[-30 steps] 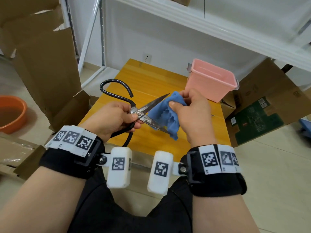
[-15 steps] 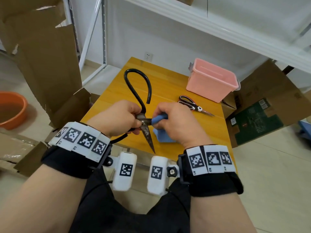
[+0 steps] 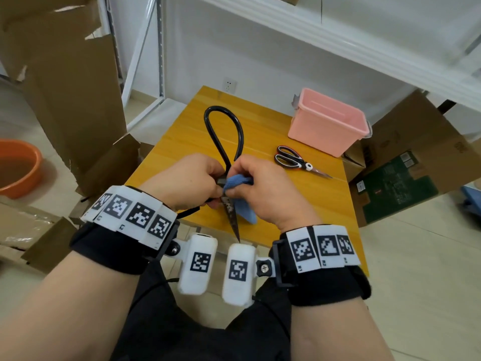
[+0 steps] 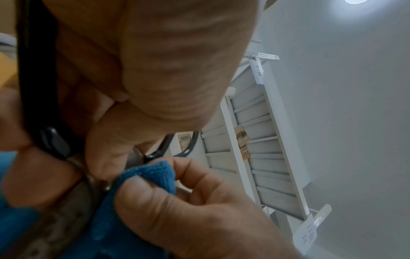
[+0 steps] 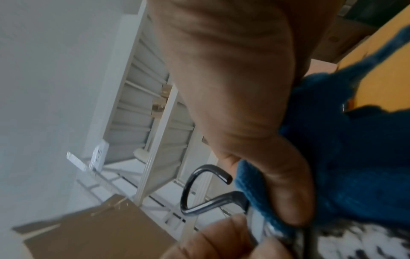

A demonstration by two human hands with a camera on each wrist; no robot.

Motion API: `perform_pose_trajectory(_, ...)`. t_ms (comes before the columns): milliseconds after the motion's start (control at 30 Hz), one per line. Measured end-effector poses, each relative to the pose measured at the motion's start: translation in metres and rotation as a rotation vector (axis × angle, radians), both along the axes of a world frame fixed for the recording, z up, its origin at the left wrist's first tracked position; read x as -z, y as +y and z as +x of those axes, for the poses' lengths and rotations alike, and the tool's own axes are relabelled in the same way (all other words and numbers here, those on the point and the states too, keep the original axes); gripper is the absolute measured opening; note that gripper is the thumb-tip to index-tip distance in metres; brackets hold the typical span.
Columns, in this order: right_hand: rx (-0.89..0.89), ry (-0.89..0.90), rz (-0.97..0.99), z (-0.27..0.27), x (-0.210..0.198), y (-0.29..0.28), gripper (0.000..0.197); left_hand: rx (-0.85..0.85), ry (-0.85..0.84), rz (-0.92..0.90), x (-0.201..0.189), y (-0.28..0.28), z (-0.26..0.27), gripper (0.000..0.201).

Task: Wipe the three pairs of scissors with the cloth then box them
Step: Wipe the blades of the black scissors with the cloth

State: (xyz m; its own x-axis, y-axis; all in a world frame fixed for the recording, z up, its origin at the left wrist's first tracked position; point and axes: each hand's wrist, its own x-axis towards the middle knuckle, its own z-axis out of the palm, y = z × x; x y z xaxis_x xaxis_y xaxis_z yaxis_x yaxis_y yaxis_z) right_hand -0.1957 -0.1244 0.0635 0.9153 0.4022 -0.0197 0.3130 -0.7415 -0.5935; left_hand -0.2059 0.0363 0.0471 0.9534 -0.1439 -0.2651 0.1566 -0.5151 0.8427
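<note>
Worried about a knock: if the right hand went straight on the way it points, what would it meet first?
Probably the left hand, just across the large black-handled scissors that both hands grip; the right hand pinches the blue cloth there. Depth is unclear.

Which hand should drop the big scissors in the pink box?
Probably the left hand: it already grips the big scissors. The right hand pinches the cloth, though it is nearer the pink box.
</note>
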Motion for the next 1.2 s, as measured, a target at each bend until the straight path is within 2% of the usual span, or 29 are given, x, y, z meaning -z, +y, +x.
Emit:
perform_pose_trajectory(167, -0.012, 0.04, -0.122, 0.008, -0.006, -0.001, 0.029, -0.053, 0.011, -0.111, 0.001, -0.001, -0.005, 0.011)
perform_pose_trajectory(367, 0.077, 0.076, -0.028, 0.011, -0.011, -0.009, 0.031, -0.048, 0.014, -0.116, -0.005, 0.001, -0.002, 0.01)
perform_pose_trajectory(833, 0.097, 0.106, 0.072, 0.012, -0.014, -0.026, 0.033, -0.037, -0.003, -0.139, -0.012, 0.01, -0.004, 0.008)
perform_pose_trajectory(1200, 0.168, 0.136, 0.292, 0.013, -0.016, -0.044, 0.032, -0.067, -0.002, -0.164, -0.021, 0.012, -0.005, 0.01)
